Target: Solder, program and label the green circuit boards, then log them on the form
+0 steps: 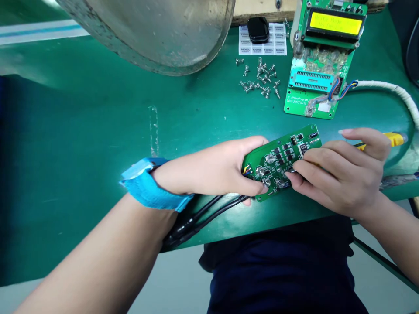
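Note:
My left hand [242, 168] grips the left end of a green circuit board [262, 155], thumb on its face. Small chips, a little digit display and several metal springs [269, 158] sit on the board. Black cables [209, 213] run below the left hand from the board's left end. My right hand [343, 176] is closed over the board's right part, fingertips close to its surface. A slim tool with a yellow handle [394, 138] passes through its fingers, and a thin metal tip shows at the board. The tool's exact kind is hidden by the fingers.
Several loose springs [262, 76] lie on the green table [98, 117] beyond the board. Behind them are a label sheet [278, 46] and a black square object [258, 29]. A programmer board [310, 98] with a lit screen and white-wrapped cable [386, 85] stands right; a large metal pan [163, 30], left.

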`<state>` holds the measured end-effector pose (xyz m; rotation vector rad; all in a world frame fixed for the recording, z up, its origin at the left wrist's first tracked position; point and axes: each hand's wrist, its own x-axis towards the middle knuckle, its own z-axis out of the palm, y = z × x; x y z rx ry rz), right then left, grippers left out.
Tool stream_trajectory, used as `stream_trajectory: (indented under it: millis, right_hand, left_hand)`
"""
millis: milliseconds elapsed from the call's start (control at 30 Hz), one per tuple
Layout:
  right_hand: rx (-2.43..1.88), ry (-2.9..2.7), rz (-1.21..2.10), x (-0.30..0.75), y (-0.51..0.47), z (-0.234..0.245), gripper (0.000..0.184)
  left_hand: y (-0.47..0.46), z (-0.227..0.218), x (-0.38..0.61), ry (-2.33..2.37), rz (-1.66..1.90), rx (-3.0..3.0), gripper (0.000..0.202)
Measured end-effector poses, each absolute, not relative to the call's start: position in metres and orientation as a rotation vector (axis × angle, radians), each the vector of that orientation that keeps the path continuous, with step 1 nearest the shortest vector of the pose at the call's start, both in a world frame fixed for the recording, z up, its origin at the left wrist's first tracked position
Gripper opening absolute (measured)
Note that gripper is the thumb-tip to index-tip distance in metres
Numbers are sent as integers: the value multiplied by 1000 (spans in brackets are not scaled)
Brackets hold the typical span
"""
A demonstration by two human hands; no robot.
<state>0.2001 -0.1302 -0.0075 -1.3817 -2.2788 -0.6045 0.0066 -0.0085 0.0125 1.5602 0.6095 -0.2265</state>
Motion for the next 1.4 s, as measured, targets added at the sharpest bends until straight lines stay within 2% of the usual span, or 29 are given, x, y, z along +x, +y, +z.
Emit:
stream_trajectory:
  millis: [933, 1400]
  right_hand:
    - [-1377, -2241, -646, 198, -129, -8, 8]
    - [-1382, -2260, -562, 198, -131, -6, 4]
  left_hand:
    - [-8, 14, 7, 614, -237, 1554, 30]
    - [-8, 14, 7, 610, -238, 1561, 29]
